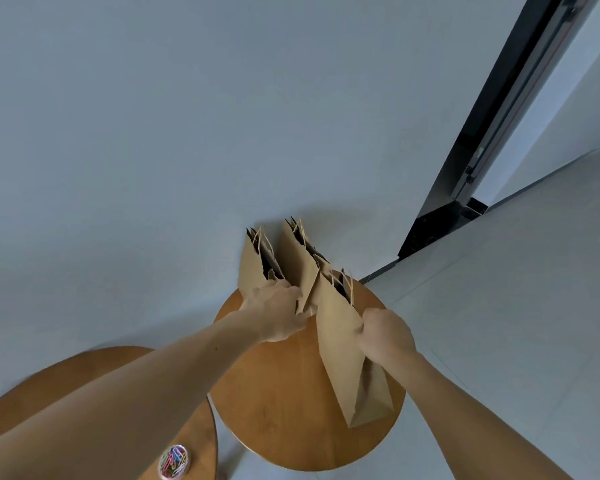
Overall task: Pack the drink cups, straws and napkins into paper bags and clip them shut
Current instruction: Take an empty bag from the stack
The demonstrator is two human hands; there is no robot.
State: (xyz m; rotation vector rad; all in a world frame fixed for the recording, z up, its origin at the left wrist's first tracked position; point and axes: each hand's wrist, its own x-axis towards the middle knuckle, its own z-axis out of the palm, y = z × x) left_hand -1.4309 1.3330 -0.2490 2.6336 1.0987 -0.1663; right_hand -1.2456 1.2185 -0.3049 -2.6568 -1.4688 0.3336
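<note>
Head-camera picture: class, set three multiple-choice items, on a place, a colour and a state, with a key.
1. Where is the paper-clip tub? A on the nearer round table; B inside a bag; C on the floor.
2. What colour are the paper bags? A white; B brown; C blue.
3. What is the right hand doing? A hanging idle; B pressing the table; C gripping a paper bag.
Key: 1 A, it sits on the wood; 2 B, plain kraft brown; 3 C, it clasps the bag's edge.
</note>
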